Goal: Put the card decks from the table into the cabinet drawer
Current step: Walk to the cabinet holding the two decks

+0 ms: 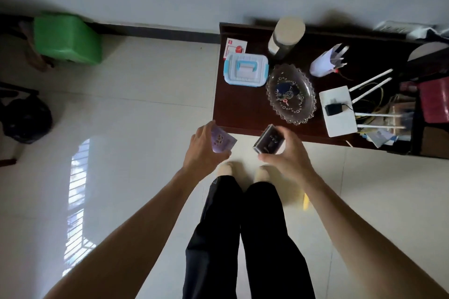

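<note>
Two card decks, both held off the table above the pale tiled floor (136, 128), just in front of the table's near edge. Purple deck (222, 142): gripped by the left hand (206, 150), fingers curled over its left side, face tilted upward. Dark deck (268, 142) in a clear case: clasped by the right hand (289, 153), thumb beneath, fingers wrapped over the far right side. The decks are apart, with a gap of floor between them. Dark wooden table (239, 107): its near-left stretch is bare; open floor lies to its left, out to a green stool (66, 39) by the wall. On the table: white box with blue handle and clasps (246, 69), lid shut; oval glass dish (290, 93) holding keys with a blue fob; white holder (324, 63) with pens; lidded jar (286, 36), contents unclear; white router (339, 110) with a black adapter on it, antennas spreading right. No drawer is visible.
</note>
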`<state>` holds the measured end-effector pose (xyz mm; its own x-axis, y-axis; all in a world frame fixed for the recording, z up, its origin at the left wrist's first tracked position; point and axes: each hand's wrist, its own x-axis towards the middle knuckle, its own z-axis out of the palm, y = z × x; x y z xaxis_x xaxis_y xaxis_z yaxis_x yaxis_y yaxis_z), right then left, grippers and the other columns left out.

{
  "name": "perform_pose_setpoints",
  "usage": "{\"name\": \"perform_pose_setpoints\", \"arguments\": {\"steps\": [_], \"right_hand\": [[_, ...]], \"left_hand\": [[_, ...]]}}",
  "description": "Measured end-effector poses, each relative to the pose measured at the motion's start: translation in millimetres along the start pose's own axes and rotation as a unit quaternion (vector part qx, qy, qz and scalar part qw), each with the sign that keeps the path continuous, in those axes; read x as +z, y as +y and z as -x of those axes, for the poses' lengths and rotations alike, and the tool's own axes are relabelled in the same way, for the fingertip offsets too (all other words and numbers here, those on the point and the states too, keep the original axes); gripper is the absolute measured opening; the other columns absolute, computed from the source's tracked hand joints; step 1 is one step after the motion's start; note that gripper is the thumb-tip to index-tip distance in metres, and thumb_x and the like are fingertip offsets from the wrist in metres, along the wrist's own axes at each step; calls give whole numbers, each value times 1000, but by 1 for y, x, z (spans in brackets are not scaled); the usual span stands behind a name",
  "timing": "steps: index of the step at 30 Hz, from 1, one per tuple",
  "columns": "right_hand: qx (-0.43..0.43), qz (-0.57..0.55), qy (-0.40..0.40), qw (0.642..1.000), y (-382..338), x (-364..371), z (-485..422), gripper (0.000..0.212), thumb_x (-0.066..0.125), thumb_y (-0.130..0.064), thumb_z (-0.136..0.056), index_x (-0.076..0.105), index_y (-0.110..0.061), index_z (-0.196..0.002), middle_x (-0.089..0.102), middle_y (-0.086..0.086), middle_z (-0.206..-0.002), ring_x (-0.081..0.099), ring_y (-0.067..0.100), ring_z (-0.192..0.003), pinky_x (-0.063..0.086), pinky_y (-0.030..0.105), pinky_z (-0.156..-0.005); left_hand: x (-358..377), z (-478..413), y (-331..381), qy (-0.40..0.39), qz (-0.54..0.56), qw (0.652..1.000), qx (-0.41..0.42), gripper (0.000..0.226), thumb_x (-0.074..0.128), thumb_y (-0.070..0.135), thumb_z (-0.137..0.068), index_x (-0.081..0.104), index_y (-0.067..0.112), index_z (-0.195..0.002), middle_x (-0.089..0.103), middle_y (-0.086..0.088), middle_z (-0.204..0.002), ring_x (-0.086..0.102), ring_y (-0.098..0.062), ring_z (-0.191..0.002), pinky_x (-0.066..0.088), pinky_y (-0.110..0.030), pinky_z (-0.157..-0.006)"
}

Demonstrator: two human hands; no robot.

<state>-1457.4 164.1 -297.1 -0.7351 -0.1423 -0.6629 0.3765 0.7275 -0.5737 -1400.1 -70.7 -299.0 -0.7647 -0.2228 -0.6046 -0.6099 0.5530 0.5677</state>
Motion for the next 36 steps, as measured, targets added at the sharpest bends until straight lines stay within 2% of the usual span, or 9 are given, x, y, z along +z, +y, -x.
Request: {"name": "perform_pose_setpoints", "arguments": {"steps": [4, 9, 13, 20, 28, 31, 34, 36], "right_hand": [[-60, 109, 18, 992, 27, 33, -93, 95, 89, -32, -58, 49, -19, -143, 59, 2, -133, 55, 23, -123, 48, 46, -102], [-137, 221, 25, 965, 56, 72, -184, 90, 86, -22, -60, 49, -12, -142, 59, 6, -137, 56, 27, -127, 48, 43, -103], [-180, 291, 36, 939, 71, 94, -229, 81, 82, -14, -67, 48, -12, -141, 55, 6, -139, 51, 26, -133, 48, 46, -103], [-172, 324, 51, 929, 76, 103, -262, 86, 82, -8, -68, 44, -11, -145, 50, 7, -145, 47, 27, -136, 49, 41, -103], [-178, 323, 59, 927, 81, 108, -268, 86, 82, -9, -68, 43, -11, -145, 50, 8, -144, 44, 27, -137, 50, 42, -102], [-179, 355, 47, 916, 81, 105, -270, 88, 81, -14, -73, 37, -11, -150, 45, 9, -152, 38, 26, -144, 45, 41, -107], [-181, 378, 14, 908, 78, 97, -264, 96, 79, -17, -78, 27, -13, -158, 29, 12, -165, 26, 28, -153, 33, 41, -118], [-193, 364, 22, 911, 76, 91, -253, 90, 78, -17, -78, 34, -13, -156, 29, 12, -165, 28, 28, -152, 31, 41, -118]], "left_hand": [[47, -85, -33, 13, -101, 993, 51, 93, 80, 39, -69, 27, 28, -145, 40, 3, -146, 39, -24, -129, 48, -42, -93], [95, -165, -63, 21, -176, 978, 109, 94, 81, 31, -71, 28, 19, -148, 38, -2, -148, 37, -27, -132, 50, -44, -97], [119, -207, -82, 15, -219, 966, 134, 95, 82, 30, -71, 27, 18, -148, 37, -3, -150, 35, -27, -134, 51, -42, -97], [135, -239, -92, 7, -233, 962, 143, 96, 80, 15, -72, 23, 12, -150, 32, -4, -152, 30, -27, -138, 45, -39, -106], [144, -249, -94, 35, -267, 949, 164, 96, 79, 11, -70, 25, 12, -149, 33, -4, -152, 29, -26, -139, 48, -37, -101], [145, -249, -93, 35, -284, 944, 167, 97, 79, 11, -71, 23, 10, -150, 31, -7, -154, 27, -28, -142, 39, -37, -111], [144, -244, -84, 14, -327, 933, 149, 104, 80, 20, -72, 15, 10, -152, 18, -12, -160, 12, -33, -149, 21, -42, -122], [141, -236, -75, 6, -331, 935, 129, 107, 80, 31, -72, 13, 12, -153, 9, -14, -162, 4, -34, -150, 16, -44, -122]]}}
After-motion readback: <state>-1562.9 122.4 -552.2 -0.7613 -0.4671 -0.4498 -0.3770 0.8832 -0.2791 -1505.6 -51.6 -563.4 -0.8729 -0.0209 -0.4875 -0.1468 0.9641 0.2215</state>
